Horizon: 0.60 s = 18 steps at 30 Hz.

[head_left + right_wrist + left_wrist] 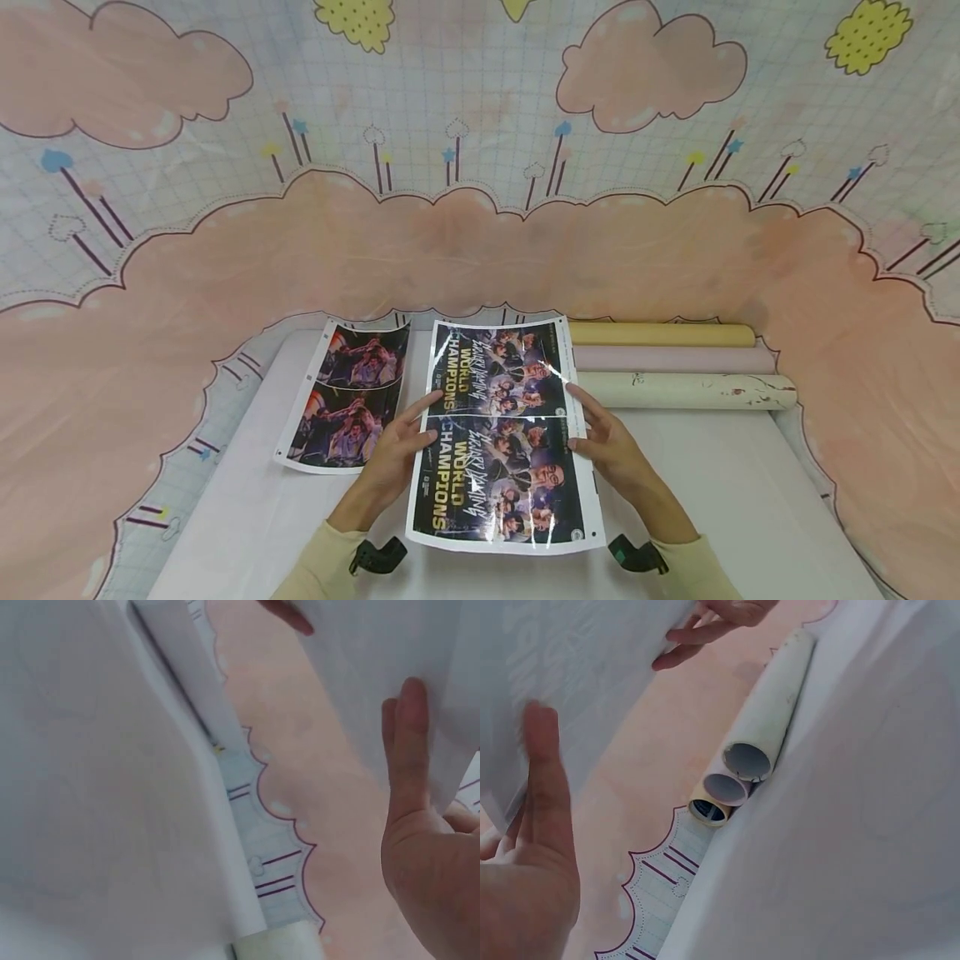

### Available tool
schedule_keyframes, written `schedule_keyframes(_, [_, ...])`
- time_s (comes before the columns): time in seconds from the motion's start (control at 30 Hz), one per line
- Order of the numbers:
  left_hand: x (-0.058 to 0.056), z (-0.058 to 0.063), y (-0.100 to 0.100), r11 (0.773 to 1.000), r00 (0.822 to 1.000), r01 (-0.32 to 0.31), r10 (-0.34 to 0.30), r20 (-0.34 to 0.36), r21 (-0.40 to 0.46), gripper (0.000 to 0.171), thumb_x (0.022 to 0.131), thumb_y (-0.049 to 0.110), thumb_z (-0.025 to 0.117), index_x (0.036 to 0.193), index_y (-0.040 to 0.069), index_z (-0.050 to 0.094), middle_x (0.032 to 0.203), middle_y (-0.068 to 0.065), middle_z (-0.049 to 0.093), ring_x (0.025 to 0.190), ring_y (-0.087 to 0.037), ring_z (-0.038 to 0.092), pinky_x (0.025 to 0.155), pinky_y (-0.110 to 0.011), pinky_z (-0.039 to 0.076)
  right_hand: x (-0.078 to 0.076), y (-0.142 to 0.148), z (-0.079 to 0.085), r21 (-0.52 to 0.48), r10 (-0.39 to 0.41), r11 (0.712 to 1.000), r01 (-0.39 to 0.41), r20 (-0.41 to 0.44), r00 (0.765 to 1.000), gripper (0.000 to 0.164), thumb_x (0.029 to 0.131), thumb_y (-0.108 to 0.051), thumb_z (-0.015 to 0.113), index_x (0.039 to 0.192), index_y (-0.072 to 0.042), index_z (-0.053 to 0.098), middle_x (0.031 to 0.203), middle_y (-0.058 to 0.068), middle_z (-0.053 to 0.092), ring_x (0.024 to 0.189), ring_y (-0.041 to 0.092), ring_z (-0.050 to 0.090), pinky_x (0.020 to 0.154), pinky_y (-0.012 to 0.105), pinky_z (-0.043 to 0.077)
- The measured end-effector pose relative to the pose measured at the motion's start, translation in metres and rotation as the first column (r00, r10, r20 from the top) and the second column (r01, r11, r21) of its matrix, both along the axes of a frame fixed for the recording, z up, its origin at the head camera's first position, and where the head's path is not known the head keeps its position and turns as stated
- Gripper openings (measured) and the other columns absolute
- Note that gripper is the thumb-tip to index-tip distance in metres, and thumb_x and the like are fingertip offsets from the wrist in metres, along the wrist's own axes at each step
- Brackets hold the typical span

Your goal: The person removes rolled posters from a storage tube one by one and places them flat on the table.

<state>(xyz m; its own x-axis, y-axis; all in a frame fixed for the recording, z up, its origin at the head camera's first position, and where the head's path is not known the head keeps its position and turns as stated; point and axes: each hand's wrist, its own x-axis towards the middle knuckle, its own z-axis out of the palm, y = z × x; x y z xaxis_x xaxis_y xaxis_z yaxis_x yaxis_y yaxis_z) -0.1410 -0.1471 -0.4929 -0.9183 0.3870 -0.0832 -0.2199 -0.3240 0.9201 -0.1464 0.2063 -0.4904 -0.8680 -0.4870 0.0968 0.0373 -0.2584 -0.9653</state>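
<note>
A glossy printed sheet (498,475) is held up over the white table, bearing two copies of a dark "World Champions" picture. My left hand (393,454) pinches its left edge, and my right hand (611,450) pinches the right edge. In the left wrist view, the left thumb of my left hand (544,847) presses the sheet's pale underside (592,682). The right wrist view has my right hand (427,847) with its thumb against the same pale side. A second printed sheet (352,417), with two concert-like pictures, lies on the table to the left.
Three paper rolls lie side by side at the back right: yellow (660,335), pale pink (675,360) and off-white (690,392). Their hollow ends show in the left wrist view. The white table (712,483) meets a cloud-patterned cloth (487,250) behind it.
</note>
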Motion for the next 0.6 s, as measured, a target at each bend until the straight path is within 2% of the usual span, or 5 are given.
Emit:
schedule_keyframes(0.07, [-0.0001,0.0005,-0.0012,0.998,0.999,0.040,-0.039,-0.017,0.039,0.071,0.097,0.000,0.050,0.158,0.018,0.018,0.135,0.006,0.058,0.115,-0.014,0.064,0.093,-0.033,0.055,0.0002,0.0015,0.0002,-0.027,0.024,0.999,-0.023,0.017,1.000,0.083,0.093,0.007,0.055,0.159,-0.018,0.010,0.146,-0.007,0.049,0.121,0.016,0.062,0.092,0.037,0.056])
schedule_keyframes(0.17, [-0.0007,0.0001,-0.0021,0.994,0.997,0.079,-0.078,-0.026,0.074,0.076,0.096,-0.004,0.049,0.158,0.020,0.014,0.135,0.004,0.058,0.115,-0.015,0.064,0.094,-0.034,0.054,0.0002,0.0030,0.0003,-0.052,0.058,0.997,-0.055,0.048,0.997,0.084,0.094,0.003,0.056,0.159,-0.022,0.009,0.145,-0.002,0.050,0.121,0.019,0.062,0.092,0.040,0.056])
schedule_keyframes(0.33, [-0.0013,-0.0015,-0.0034,0.991,0.995,0.102,-0.103,0.002,0.091,0.077,0.095,-0.005,0.048,0.159,0.019,0.012,0.133,0.004,0.060,0.114,-0.016,0.065,0.093,-0.034,0.055,-0.0003,0.0045,-0.0010,-0.103,0.127,0.988,-0.118,0.092,0.988,0.089,0.092,0.004,0.055,0.159,-0.029,0.005,0.149,0.000,0.047,0.125,0.023,0.059,0.095,0.044,0.054])
schedule_keyframes(0.47, [-0.0021,-0.0029,-0.0025,0.980,0.990,0.138,-0.141,0.017,0.143,0.077,0.095,-0.006,0.045,0.159,0.017,0.008,0.134,0.002,0.060,0.114,-0.017,0.065,0.093,-0.033,0.055,-0.0007,0.0042,-0.0029,-0.214,0.174,0.966,-0.148,0.109,0.979,0.090,0.093,0.007,0.050,0.158,-0.030,0.001,0.150,0.001,0.045,0.127,0.025,0.058,0.096,0.044,0.053])
schedule_keyframes(0.6, [-0.0035,-0.0048,-0.0011,0.967,0.985,0.169,-0.173,0.005,0.188,0.078,0.095,-0.005,0.044,0.158,0.015,0.003,0.135,0.001,0.059,0.115,-0.017,0.064,0.094,-0.033,0.055,-0.0021,0.0016,-0.0049,-0.309,0.198,0.939,-0.152,0.120,0.973,0.086,0.095,0.006,0.047,0.159,-0.026,0.000,0.147,0.004,0.047,0.126,0.026,0.059,0.095,0.042,0.054])
